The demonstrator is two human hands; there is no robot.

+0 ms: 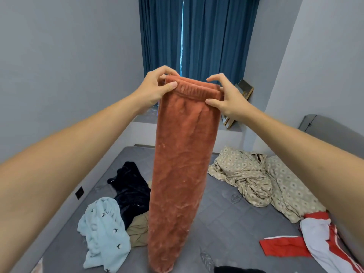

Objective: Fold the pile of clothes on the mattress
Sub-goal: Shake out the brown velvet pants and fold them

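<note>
1. Rust-orange fleece trousers [181, 164] are held up in the air over the middle of the grey quilted mattress [232, 223], legs doubled together and hanging straight down, hems out of view at the bottom of the frame.
2. Left hand [157, 85] pinches the left waistband corner, thumb in front, fingers behind. Right hand [224, 97] pinches the right corner the same way, index finger lifted clear.
3. Handling, my read: soft, plush, limp, light to moderate weight, not slippery. The elastic waistband is the firmest place to hold; next grip probably mid-leg.
4. Open room: the bare strip right of centre looks best for laying it flat.
5. Toward the left edge: light blue fleece garment [104, 233], dark navy garment [130, 190], tan garment [137, 231].
6. Toward the right edge: beige patterned bedding [246, 174], red-and-white garment [319, 239].
</note>
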